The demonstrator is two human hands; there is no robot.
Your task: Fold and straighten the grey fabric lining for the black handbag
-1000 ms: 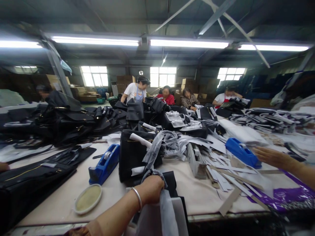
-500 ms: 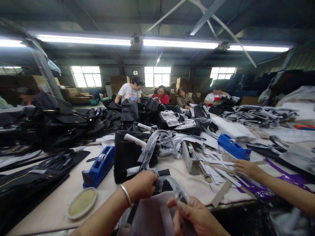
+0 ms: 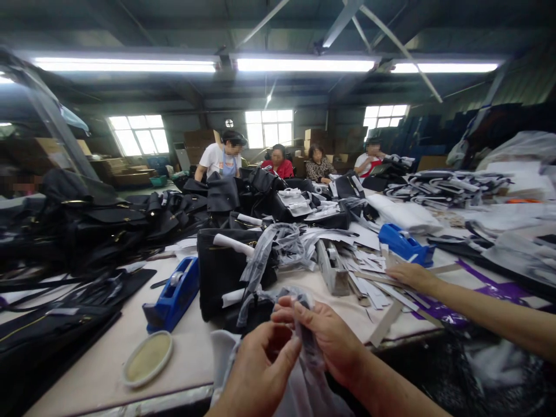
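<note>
My right hand (image 3: 328, 336) is closed around a bag strap (image 3: 309, 347) wrapped in clear plastic. My left hand (image 3: 264, 362) is curled beside it, thumb and fingers drawn together at the strap's edge. What those fingertips pinch is hidden. Below both hands hangs a pale, translucent wrapped piece (image 3: 293, 391), mostly covered by them. Just beyond stands a black bag (image 3: 221, 272) with a white paper roll (image 3: 233, 244) and a plastic-wrapped handle (image 3: 256, 263) on it.
Blue tape dispensers (image 3: 174, 298) (image 3: 403, 243) and a grey dispenser (image 3: 332, 269) stand on the table. A round dish (image 3: 147, 359) sits at left. A co-worker's hand (image 3: 414, 278) touches paper strips (image 3: 369, 278). Black bags (image 3: 99, 220) are heaped at left; several people sit or stand beyond.
My left hand has come back from the wrapped handle area toward my right hand. My right hand has risen with the strap. The co-worker's hand has shifted slightly left over the strips.
</note>
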